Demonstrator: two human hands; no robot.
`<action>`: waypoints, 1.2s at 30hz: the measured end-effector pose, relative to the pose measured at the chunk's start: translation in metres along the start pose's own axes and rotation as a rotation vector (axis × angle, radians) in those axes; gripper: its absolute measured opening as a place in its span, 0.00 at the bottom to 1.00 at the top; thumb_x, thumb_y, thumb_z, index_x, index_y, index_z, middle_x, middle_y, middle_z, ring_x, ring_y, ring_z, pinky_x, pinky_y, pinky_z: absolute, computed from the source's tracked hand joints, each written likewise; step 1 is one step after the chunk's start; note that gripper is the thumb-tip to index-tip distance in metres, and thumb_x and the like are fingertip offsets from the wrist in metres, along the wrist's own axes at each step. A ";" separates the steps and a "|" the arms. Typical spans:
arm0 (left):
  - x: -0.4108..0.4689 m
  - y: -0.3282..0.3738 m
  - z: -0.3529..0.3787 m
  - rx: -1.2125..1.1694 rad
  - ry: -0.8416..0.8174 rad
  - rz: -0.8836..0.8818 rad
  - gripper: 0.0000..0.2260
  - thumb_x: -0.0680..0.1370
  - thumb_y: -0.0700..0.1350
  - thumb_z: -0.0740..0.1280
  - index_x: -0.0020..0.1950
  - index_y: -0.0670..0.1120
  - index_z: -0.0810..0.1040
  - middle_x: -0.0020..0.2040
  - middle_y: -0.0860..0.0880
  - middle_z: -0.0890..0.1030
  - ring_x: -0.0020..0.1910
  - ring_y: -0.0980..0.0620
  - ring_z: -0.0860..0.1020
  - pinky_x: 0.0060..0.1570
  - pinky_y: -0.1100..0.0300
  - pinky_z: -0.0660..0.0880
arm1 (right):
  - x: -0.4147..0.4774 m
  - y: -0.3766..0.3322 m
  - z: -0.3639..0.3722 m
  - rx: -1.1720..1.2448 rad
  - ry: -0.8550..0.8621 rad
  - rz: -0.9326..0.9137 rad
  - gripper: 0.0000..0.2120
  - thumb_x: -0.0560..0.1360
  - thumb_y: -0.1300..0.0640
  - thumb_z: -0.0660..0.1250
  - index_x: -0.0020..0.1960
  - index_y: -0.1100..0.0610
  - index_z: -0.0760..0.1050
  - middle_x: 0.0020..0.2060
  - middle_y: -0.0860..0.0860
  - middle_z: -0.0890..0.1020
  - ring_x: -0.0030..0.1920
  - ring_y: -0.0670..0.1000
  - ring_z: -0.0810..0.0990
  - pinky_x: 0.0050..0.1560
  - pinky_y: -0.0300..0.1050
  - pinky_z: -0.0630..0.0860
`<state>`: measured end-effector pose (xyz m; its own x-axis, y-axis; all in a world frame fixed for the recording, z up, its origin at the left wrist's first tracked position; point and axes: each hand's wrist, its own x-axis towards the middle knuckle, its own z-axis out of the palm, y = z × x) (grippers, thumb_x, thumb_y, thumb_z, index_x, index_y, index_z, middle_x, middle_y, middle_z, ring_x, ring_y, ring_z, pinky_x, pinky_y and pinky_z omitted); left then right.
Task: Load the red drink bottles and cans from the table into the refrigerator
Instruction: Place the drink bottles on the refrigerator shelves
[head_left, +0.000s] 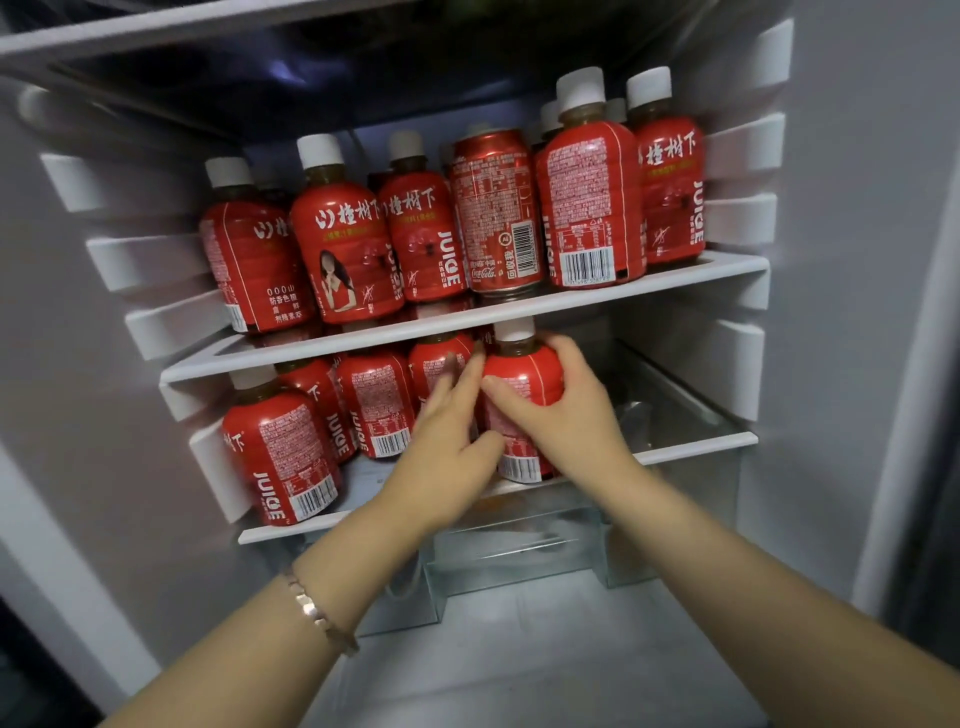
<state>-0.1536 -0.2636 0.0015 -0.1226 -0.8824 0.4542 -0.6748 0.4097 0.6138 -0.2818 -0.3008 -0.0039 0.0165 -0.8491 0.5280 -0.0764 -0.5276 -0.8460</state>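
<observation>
Gripping a red bottle (522, 371) round its shoulder, the right hand (563, 415) has its fingers curled over the bottle's right side and its thumb laid across the front of the label. The bottle stands upright on the lower shelf (696, 442) of the refrigerator (841, 291). Its white cap sits directly above the hand, just under the rim of the upper shelf (467, 321).

Immediately left of that hand is the left hand (447, 460), fingers loosely extended and motion-blurred. They point up into the gap between the held bottle and the neighbouring bottle (436, 364), while the thumb lies against the held bottle's lower label. Whether the fingertips press on the neighbour cannot be told through the blur. A bracelet (317, 610) circles the left wrist.

Further left of the left hand, more red bottles stand on the same shelf, with the front-left bottle (283, 457) nearest the edge. To the right of the right hand, the shelf is bare glass.

Above both hands, the upper shelf carries a row of red juice bottles (343, 249) with a red can (496, 218) standing among them, roughly over the left hand's fingers. Below the wrists sits a clear drawer (519, 545).
</observation>
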 end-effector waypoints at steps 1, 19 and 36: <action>0.003 -0.004 -0.005 0.159 0.074 0.059 0.29 0.75 0.41 0.58 0.75 0.52 0.55 0.74 0.54 0.57 0.73 0.61 0.52 0.71 0.60 0.55 | 0.002 0.002 -0.004 -0.032 0.015 -0.005 0.27 0.66 0.47 0.74 0.62 0.48 0.69 0.56 0.50 0.77 0.53 0.47 0.78 0.52 0.40 0.76; 0.021 -0.031 0.011 0.590 0.257 0.092 0.29 0.75 0.44 0.62 0.75 0.48 0.57 0.77 0.53 0.55 0.76 0.51 0.45 0.71 0.48 0.56 | 0.087 0.027 0.004 0.125 -0.253 0.421 0.32 0.73 0.38 0.62 0.71 0.52 0.63 0.64 0.55 0.75 0.61 0.57 0.75 0.66 0.56 0.68; 0.020 -0.033 0.011 0.628 0.301 0.135 0.29 0.74 0.43 0.64 0.74 0.47 0.61 0.76 0.51 0.57 0.74 0.55 0.44 0.71 0.52 0.51 | 0.057 0.028 0.012 -0.128 -0.131 0.306 0.28 0.73 0.35 0.60 0.64 0.53 0.70 0.57 0.52 0.79 0.56 0.53 0.79 0.57 0.48 0.73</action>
<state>-0.1417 -0.2970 -0.0167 -0.0894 -0.6938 0.7146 -0.9710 0.2203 0.0925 -0.2712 -0.3644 0.0019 0.1009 -0.9677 0.2310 -0.2217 -0.2483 -0.9430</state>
